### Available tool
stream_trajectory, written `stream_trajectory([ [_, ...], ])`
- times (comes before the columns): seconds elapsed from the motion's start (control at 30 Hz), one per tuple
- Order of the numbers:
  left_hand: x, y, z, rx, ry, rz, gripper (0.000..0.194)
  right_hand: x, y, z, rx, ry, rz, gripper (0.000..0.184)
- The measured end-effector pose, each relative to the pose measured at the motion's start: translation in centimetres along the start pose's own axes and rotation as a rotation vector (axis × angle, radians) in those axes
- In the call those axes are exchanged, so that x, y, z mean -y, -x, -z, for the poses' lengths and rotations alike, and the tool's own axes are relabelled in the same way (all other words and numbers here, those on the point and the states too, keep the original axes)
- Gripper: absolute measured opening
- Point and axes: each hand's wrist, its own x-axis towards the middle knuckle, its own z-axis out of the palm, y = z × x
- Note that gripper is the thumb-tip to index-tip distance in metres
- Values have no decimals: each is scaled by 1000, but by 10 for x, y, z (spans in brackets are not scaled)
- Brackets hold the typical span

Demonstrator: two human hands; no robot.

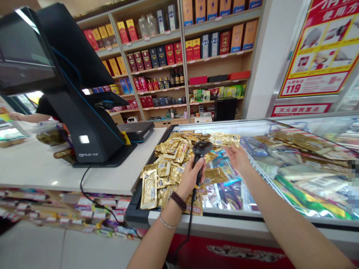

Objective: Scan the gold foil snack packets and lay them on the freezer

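My left hand [190,175] is wrapped round the handle of a black barcode scanner [201,150], whose head points away from me and whose cable hangs down in front of the counter. My right hand [237,157] holds up a gold snack packet [226,139] just right of the scanner head. Both hands hover over a pile of several gold packets [168,160] spread on the glass lid of a freezer chest [146,213].
A black point-of-sale terminal [70,86] stands on the white counter [33,164] to the left, its cable trailing down. Another person's arm [25,117] shows behind it. Shelves of boxed goods and bottles [174,56] fill the back wall. The freezer glass [294,164] extends right.
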Motion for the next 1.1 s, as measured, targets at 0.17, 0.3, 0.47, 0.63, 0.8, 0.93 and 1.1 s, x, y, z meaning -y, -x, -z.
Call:
stream_trajectory([
  [0.17, -2, 1, -1, 13, -14, 11, 73, 3, 2, -4, 30, -64, -8, 24],
  [0.3, -1, 1, -1, 15, -26, 15, 73, 3, 8, -8, 54, -61, -6, 18],
  [0.47, 0, 1, 0, 28, -19, 12, 73, 4, 11, -10, 41, -86, -13, 24],
  [0.63, 1, 0, 1, 29, -11, 7, 74, 4, 12, -10, 59, -71, 3, 25],
  [0.8, -1, 2, 1, 26, -8, 2, 72, 5, 13, -11, 38, -89, -10, 25],
  [0.93, -5, 3, 0, 9, -3, 0, 74, 5, 6, -5, -57, -28, -10, 23],
  [1.1, -6, 3, -2, -44, -14, 20, 78, 23, -22, 18, -240, 148, 78, 20],
])
